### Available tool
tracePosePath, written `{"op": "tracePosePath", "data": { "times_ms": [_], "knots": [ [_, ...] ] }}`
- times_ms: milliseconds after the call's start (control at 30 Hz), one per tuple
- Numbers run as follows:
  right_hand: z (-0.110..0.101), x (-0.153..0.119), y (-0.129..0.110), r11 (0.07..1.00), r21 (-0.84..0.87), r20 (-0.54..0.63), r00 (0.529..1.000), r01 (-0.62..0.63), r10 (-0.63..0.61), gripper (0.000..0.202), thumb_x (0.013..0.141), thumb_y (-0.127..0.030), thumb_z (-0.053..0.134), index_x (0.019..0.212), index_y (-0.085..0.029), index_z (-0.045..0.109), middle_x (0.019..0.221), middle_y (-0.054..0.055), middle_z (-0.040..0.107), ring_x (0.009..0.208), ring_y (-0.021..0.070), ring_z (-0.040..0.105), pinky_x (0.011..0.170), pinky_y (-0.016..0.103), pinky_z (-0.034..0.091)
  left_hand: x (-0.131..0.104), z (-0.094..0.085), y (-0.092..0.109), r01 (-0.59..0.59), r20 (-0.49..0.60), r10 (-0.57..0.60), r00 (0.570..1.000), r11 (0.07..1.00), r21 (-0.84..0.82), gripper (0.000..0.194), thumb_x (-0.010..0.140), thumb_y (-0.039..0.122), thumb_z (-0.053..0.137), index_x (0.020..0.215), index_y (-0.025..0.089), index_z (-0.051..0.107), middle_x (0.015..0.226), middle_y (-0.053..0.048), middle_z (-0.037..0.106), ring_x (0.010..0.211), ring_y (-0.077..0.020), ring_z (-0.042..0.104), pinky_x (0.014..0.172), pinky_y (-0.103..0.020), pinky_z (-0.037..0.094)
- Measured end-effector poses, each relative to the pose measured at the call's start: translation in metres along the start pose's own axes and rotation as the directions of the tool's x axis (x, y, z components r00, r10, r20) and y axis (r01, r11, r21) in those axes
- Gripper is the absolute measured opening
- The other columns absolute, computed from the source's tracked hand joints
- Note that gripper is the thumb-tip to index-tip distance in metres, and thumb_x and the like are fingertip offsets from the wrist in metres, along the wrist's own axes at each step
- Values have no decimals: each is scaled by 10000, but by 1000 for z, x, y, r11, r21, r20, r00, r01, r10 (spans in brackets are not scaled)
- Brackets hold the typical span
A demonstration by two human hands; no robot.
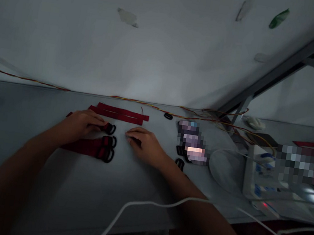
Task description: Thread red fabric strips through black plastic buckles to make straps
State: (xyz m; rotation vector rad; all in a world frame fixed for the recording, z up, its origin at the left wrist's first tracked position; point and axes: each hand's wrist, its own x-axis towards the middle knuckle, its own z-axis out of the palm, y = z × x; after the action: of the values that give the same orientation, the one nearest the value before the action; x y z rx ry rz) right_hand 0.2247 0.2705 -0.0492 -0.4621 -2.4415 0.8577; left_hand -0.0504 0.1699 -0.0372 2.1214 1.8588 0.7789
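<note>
My left hand (81, 124) curls over a red strap, its fingers on the webbing just behind a black buckle (110, 128). More red straps (85, 148) lie below that hand, with black buckles (108, 148) at their right ends. Behind it are flat lengths of red webbing (122, 114) without visible buckles. To the right, my right hand (143, 143) hovers over or rests on the table, thumb and fingers pinched together. Whether anything small sits in that pinch is too dark to see.
A loose black buckle (168, 116) lies near the wall, and others (179, 163) lie beside a phone (193, 142). Twisted wires (147, 104) run along the wall. A white cable (147, 203) crosses over my right forearm. White equipment (254, 174) stands at the right.
</note>
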Motion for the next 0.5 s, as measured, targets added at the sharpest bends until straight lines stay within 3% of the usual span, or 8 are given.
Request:
{"op": "tracePosePath", "data": {
  "times_ms": [233,500],
  "knots": [
    [13,-2,6,983,-145,-69,990,111,-122,260,936,-137,515,1084,-166,728,1102,125,649,1050,219,593,977,400,511,-8,-1,7,-21,51,17,999,996,82,265,875,398,605,1027,281,787,978,-69,742,880,-227,669,837,-343,533],
    [23,1,9,956,-240,-126,971,168,-202,239,954,-150,517,1093,-169,709,1104,114,654,1037,207,597,966,400,522,-13,-1,14,29,54,-34,998,996,84,318,913,301,530,1130,250,756,1077,-52,705,951,-195,659,937,-332,507]
  ]
}}
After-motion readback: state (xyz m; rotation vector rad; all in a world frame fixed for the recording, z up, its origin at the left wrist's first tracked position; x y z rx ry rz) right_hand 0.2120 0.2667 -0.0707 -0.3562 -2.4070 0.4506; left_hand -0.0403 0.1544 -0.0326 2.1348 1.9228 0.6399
